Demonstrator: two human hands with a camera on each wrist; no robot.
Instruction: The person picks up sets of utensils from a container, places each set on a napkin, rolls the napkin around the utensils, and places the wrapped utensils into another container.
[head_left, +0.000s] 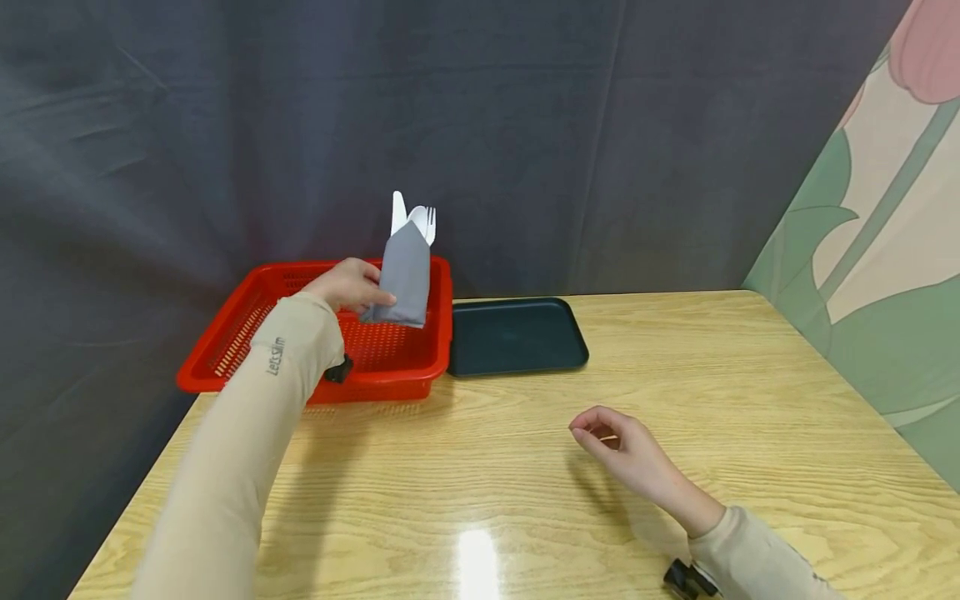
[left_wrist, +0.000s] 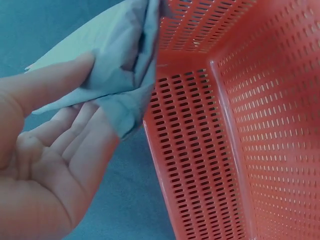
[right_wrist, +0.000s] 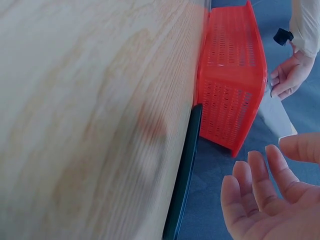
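Note:
My left hand (head_left: 349, 284) pinches the lower end of a folded grey napkin (head_left: 406, 272) between thumb and fingers, above the red basket. Out of the napkin's top stick a white knife (head_left: 398, 212), a white spoon (head_left: 418, 218) and a white fork (head_left: 431, 223). In the left wrist view the thumb lies on one face of the napkin (left_wrist: 122, 60) and the fingers are behind it. Over the front right of the table, my right hand (head_left: 626, 450) hangs with loosely curled fingers and holds nothing.
The perforated red basket (head_left: 390, 387) stands at the back left of the wooden table (head_left: 510, 450). Against its right side lies a dark tray (head_left: 517, 336). A dark curtain (head_left: 525, 150) hangs behind, and a flower-patterned panel (head_left: 900, 333) borders the right side.

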